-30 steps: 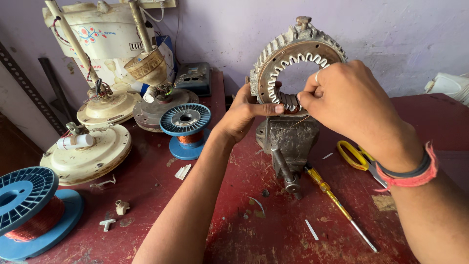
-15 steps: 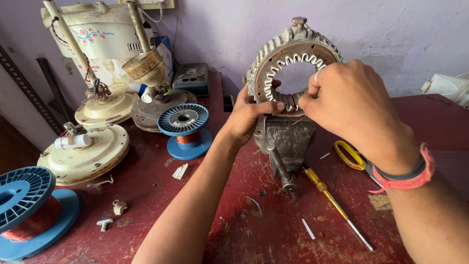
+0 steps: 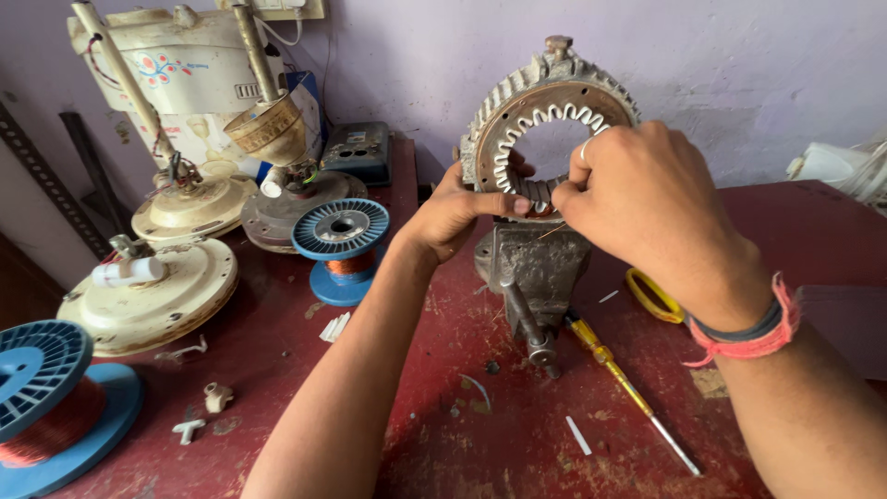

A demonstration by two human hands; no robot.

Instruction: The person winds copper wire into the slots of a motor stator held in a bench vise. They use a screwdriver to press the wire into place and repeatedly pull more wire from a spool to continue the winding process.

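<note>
A round metal stator ring (image 3: 517, 102) with white slot liners stands upright, clamped in a grey bench vise (image 3: 534, 263) on the red table. My left hand (image 3: 462, 211) grips the ring's lower left edge, thumb pressed on the winding at the bottom of the bore. My right hand (image 3: 637, 199) pinches the same spot from the right, fingers closed on a thin copper wire at the lower slots. A ring is on one finger, and a red and a dark band sit on that wrist.
A yellow-handled screwdriver (image 3: 621, 381) lies right of the vise, yellow-handled scissors (image 3: 652, 296) behind it. Blue spools of copper wire (image 3: 340, 242) (image 3: 46, 397) stand left. Cream fan motor housings (image 3: 148, 291) (image 3: 189, 199) and a rusty one (image 3: 277, 208) crowd the back left. Small scraps litter the table (image 3: 443, 434).
The view has shifted slightly; both hands stay at the bottom of the stator bore, with the left thumb now laid further across the winding.
</note>
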